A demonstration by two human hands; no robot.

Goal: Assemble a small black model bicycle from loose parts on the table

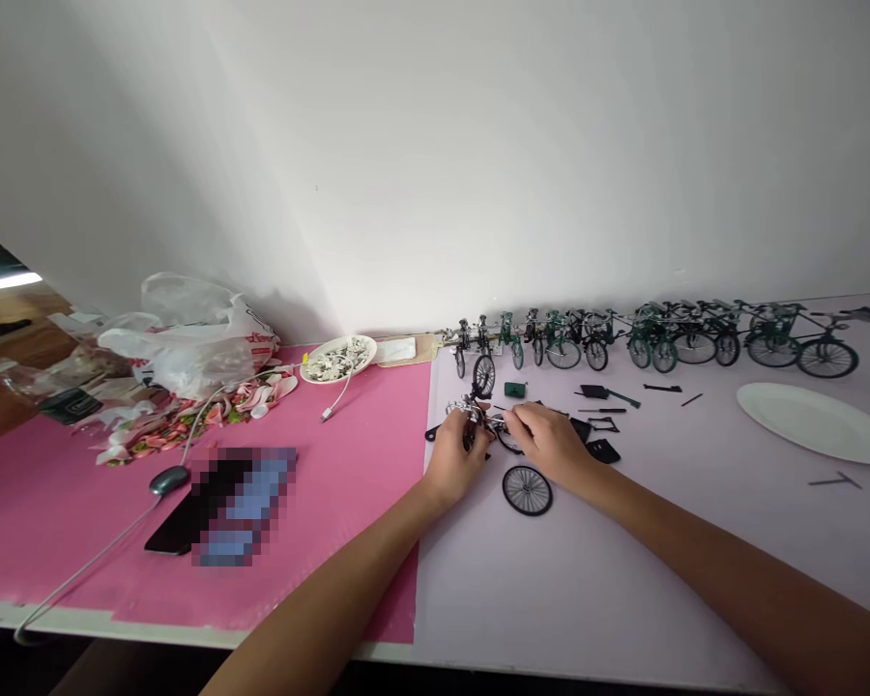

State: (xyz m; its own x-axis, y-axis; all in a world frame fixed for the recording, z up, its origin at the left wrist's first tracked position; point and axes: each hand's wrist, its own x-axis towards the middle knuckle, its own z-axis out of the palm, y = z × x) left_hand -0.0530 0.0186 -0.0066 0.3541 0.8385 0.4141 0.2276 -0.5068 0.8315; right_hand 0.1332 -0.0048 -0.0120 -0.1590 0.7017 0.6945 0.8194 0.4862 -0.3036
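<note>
My left hand (455, 456) is closed around a small, partly built model bicycle (482, 379), its spoked front wheel standing up beyond my fingers. My right hand (551, 437) is beside it, thumb and fingers pinched close to the bike. A thin light-coloured piece shows at those right fingertips, too small to name. Part of the bike's frame is hidden behind my fingers. A loose spoked wheel (528, 491) lies flat just in front of my hands. Past my right hand lie a small green box (516, 390), a black flat part (603, 450) and several thin dark parts.
Along the wall stands a row of model bicycles (768, 338). To the right is a white oval plate (804, 420). A dish of small pale parts (339, 360), a plastic bag (203, 338), a mouse (169, 480) and a phone (188, 517) are on the pink left side.
</note>
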